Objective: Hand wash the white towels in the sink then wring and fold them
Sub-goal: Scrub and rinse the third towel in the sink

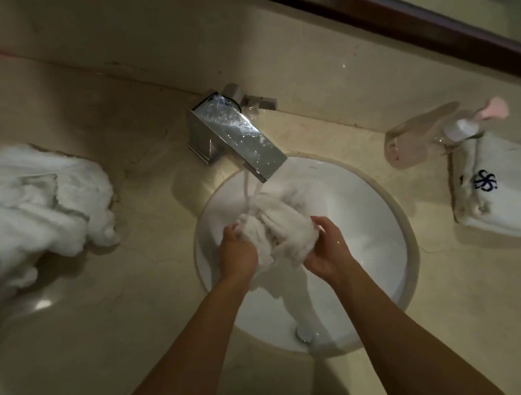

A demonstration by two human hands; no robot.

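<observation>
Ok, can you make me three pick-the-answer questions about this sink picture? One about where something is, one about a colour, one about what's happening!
1. Where is the soap bottle?
A. right of the sink
B. inside the sink
C. on the floor

2. What colour is its pump?
A. green
B. pink
C. black

3. What is the tap doing?
A. running
B. off
C. broken off

Answers:
1 A, it lies on the counter by the folded towel.
2 B, the pump top is pink.
3 A, water falls onto the towel gripped by the left hand and right hand.
</observation>
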